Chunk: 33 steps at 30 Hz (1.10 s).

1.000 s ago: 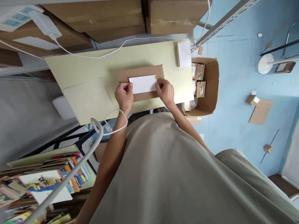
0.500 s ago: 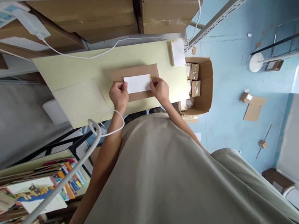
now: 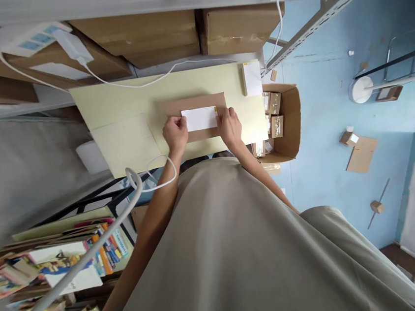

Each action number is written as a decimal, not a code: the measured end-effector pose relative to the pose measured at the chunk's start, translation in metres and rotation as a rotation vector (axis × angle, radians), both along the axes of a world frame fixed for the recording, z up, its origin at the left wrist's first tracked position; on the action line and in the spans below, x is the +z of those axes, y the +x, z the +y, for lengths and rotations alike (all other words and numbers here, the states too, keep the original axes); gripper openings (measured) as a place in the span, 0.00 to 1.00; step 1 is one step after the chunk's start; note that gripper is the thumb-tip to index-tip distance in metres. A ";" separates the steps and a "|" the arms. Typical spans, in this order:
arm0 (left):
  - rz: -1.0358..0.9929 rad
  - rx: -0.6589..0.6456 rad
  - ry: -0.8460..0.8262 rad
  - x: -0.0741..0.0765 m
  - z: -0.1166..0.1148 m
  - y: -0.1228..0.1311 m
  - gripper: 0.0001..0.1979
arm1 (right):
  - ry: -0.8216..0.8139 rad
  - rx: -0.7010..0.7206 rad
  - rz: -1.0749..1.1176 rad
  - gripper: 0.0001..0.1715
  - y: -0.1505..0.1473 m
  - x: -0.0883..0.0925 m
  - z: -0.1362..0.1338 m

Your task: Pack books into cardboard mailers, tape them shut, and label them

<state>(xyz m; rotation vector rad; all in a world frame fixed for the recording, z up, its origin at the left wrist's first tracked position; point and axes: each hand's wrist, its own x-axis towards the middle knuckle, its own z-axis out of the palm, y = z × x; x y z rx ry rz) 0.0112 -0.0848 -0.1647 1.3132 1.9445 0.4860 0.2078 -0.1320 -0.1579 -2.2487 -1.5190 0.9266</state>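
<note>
In the middle of the frame, a hand could pass over the pale tabletop [image 3: 116, 104] above and to the left of the brown cardboard [image 3: 194, 102]. At upper centre, a white cable [image 3: 140, 86] crosses the table's far edge, and a row of cardboard boxes [image 3: 139, 34] bars the way beyond. Right of centre, a strip of tabletop lies between the right hand [image 3: 230, 127] and the open carton [image 3: 291, 122], with a small white box [image 3: 252, 79] blocking its upper end. Left of centre, a grey tube [image 3: 91, 252] cuts diagonally upward; its white loop overlaps the left forearm [image 3: 165, 194], though whether they touch is hard to tell.
</note>
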 end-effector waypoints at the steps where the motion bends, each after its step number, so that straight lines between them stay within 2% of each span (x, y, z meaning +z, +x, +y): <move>1: 0.003 -0.001 -0.002 0.001 0.000 0.000 0.09 | 0.042 0.085 -0.003 0.36 -0.003 0.003 -0.003; 4: -0.003 -0.002 -0.018 0.003 0.000 0.001 0.08 | 0.119 0.336 0.014 0.51 -0.010 0.009 -0.014; 6: -0.023 0.001 -0.020 0.002 0.001 0.002 0.09 | 0.123 0.386 0.003 0.56 -0.011 0.009 -0.021; 10: -0.047 0.023 -0.007 0.000 0.000 0.004 0.10 | 0.109 0.413 -0.011 0.58 -0.021 0.006 -0.025; 15: -0.053 0.029 -0.005 0.001 -0.001 0.005 0.09 | 0.083 0.626 0.048 0.54 -0.052 0.006 -0.007; 18: -0.059 0.018 -0.009 0.003 -0.001 0.004 0.08 | 0.074 0.631 0.075 0.53 -0.050 0.009 -0.001; 21: -0.054 -0.009 -0.005 0.002 -0.001 0.003 0.09 | 0.086 0.529 0.035 0.53 -0.033 0.010 -0.003; 24: -0.047 -0.042 -0.010 0.001 0.000 0.000 0.08 | 0.103 0.462 -0.019 0.53 -0.030 0.002 0.000; 29: 0.039 -0.158 -0.067 0.002 -0.001 -0.008 0.12 | 0.177 0.598 0.067 0.51 -0.063 -0.025 0.020; 31: 0.065 -0.188 -0.083 0.001 -0.001 -0.010 0.15 | 0.194 0.633 0.079 0.50 -0.075 -0.031 0.017; 33: 0.064 -0.198 -0.075 -0.001 -0.002 -0.011 0.15 | 0.179 0.667 0.056 0.51 -0.078 -0.031 0.003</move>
